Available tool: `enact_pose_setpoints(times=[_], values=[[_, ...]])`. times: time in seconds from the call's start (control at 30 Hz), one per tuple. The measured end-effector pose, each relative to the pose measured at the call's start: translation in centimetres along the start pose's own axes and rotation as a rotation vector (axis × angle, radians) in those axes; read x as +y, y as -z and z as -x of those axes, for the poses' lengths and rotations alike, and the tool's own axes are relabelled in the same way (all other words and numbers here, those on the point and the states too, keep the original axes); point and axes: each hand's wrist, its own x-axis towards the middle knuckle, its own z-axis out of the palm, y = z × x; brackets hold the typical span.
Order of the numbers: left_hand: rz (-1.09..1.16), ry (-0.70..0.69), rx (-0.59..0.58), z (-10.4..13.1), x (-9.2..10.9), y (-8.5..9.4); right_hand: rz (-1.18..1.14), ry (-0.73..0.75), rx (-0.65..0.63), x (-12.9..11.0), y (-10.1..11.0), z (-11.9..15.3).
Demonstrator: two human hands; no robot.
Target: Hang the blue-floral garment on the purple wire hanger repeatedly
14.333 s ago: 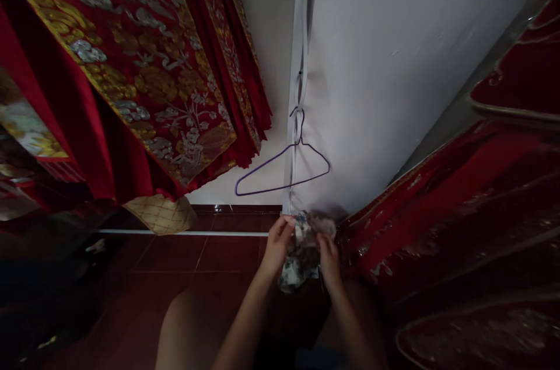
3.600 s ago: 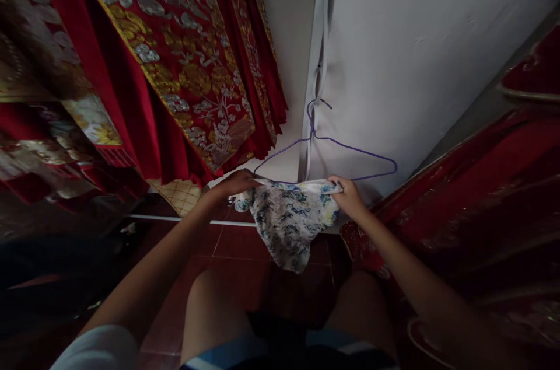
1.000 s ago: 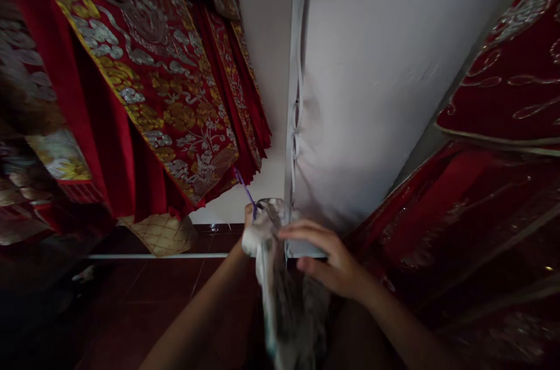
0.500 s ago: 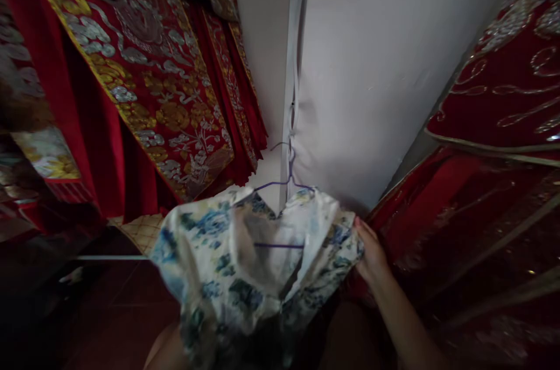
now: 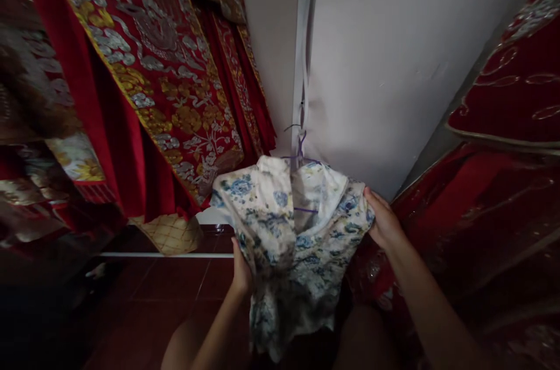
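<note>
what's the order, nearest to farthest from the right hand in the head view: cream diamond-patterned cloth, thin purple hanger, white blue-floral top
1. White blue-floral top: sleeve edge in the right hand
2. Thin purple hanger: left, partly inside the top
3. Cream diamond-patterned cloth: far left

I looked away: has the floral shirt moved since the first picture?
Yes, upward in view: the floral shirt, first below the red embroidered hanging, now overlaps its lower edge.

The left hand [image 5: 242,268] and right hand [image 5: 385,219] were bare, the slim forearms [image 5: 424,288] uncovered, the rounded knees [image 5: 186,342] bare and dim.
</note>
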Motion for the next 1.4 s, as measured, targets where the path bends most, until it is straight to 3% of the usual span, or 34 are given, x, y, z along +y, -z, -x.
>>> enact_pose_setpoints(times=[0.1,0.2,0.33,0.37,0.43,0.47,0.53,0.67,0.83,0.9,0.97,1.03,1.17,1.27,1.4], values=[[-0.086,0.017,0.035,1.8,-2.1,1.0,0.034,0.052,0.069,1.7,2.0,0.4],[-0.251,0.023,0.031,2.8,-3.9,1.1,0.113,0.182,0.300,4.4,4.4,1.8],[-0.316,0.014,0.099,3.3,-5.5,0.7,0.411,0.393,0.582,9.9,5.0,7.1],[-0.318,0.016,0.117,3.4,-5.7,0.6,0.479,0.385,0.537,11.5,4.5,8.8],[-0.315,0.015,0.137,3.6,-6.0,0.5,0.541,0.205,0.243,14.1,2.8,11.6],[-0.315,0.014,0.138,3.7,-6.1,0.5,0.532,0.109,0.102,15.1,1.9,12.5],[-0.322,0.016,0.122,4.0,-6.0,0.5,0.520,-0.002,-0.058,16.2,0.0,13.2],[-0.336,0.031,0.084,4.6,-5.5,0.6,0.512,-0.041,-0.217,16.0,-2.6,11.1],[-0.313,0.063,0.109,4.7,-5.7,1.3,0.371,-0.153,-0.235,14.9,-3.7,9.5],[-0.324,-0.031,0.240,4.6,-6.3,1.9,0.248,-0.238,-0.215,14.7,-3.7,9.8],[-0.356,-0.210,0.445,4.5,-7.2,2.4,0.122,-0.328,-0.170,14.5,-3.5,10.4],[-0.455,-0.385,0.535,4.4,-8.1,2.5,0.064,-0.379,-0.144,14.5,-3.3,11.0],[-0.721,-0.608,0.337,4.2,-9.0,0.1,0.127,-0.360,-0.138,14.0,-3.2,11.7],[-0.730,-0.745,0.340,3.6,-9.0,-3.0,0.192,-0.368,-0.114,13.0,-3.6,12.0],[-0.635,-0.595,0.142,2.6,-9.0,-5.4,0.225,-0.366,-0.137,11.6,-4.0,12.3]])
